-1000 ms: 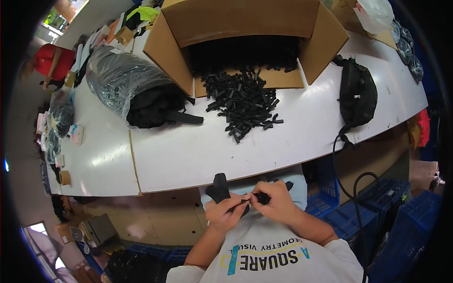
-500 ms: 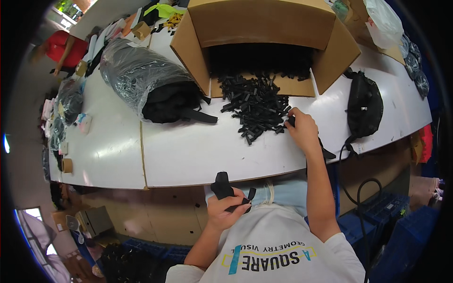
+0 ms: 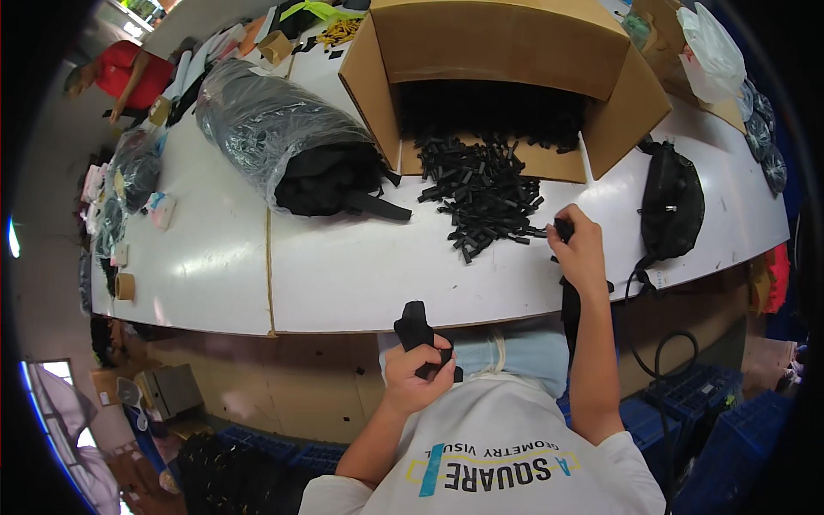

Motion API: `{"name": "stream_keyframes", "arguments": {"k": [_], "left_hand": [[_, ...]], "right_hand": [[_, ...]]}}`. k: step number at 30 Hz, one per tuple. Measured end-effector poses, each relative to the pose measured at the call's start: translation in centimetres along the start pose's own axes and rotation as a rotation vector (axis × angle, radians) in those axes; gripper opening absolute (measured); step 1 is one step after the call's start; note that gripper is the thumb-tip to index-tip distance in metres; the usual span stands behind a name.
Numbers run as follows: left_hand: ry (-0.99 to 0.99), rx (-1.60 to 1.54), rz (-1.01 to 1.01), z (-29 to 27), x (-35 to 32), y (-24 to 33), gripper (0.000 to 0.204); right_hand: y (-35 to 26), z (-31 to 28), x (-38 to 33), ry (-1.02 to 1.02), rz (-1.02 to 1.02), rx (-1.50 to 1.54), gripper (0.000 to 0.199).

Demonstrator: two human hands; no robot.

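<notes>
My left hand (image 3: 414, 378) is closed around a folded black strap (image 3: 414, 322), held in front of my shirt by the table's near edge. A loop of the strap sticks up above the fingers. My right hand (image 3: 581, 253) is over the table, just right of a heap of small black plastic-looking pieces (image 3: 485, 193). Its fingers are pinched on a black strap end (image 3: 563, 229). A small dark piece shows at the fingertips, too small to make out. Below this hand, black strap (image 3: 571, 302) hangs over the table edge, partly behind the forearm.
An open cardboard box (image 3: 498, 51) lies behind the heap, with more black pieces inside. A plastic-wrapped black roll (image 3: 275, 129) lies to the left. On the right sits a black waist bag (image 3: 671, 202) with a dangling strap. Someone in red (image 3: 133, 77) stands far left.
My right hand has drawn back from the heap, slightly right and nearer to me, still gripping the strap end. My left hand keeps its strap. The whole view has shifted a little.
</notes>
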State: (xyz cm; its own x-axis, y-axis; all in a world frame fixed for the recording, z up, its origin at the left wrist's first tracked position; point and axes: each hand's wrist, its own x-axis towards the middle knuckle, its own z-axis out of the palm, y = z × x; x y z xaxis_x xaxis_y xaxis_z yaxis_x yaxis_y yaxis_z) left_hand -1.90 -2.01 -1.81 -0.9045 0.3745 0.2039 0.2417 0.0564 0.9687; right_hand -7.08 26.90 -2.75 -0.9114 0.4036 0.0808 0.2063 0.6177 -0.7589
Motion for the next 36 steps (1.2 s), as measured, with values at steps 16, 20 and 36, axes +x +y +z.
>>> {"name": "stream_keyframes", "arguments": {"k": [16, 20, 36], "left_hand": [[-0.021, 0.027, 0.107, 1.9, 1.4, 1.0, 0.022], [-0.038, 0.080, 0.129, 2.1, 1.5, 1.7, 0.022], [-0.066, 0.185, 0.238, 2.0, 1.4, 2.8, 0.021]], "right_hand": [[-4.6, -0.3, -9.7, -0.299, -0.122, 0.881, 0.012], [-4.8, 1.1, -11.5, -0.343, -0.238, 0.929, 0.017], [-5.5, 1.3, -12.2, -0.392, -0.363, 0.919, 0.009]]}}
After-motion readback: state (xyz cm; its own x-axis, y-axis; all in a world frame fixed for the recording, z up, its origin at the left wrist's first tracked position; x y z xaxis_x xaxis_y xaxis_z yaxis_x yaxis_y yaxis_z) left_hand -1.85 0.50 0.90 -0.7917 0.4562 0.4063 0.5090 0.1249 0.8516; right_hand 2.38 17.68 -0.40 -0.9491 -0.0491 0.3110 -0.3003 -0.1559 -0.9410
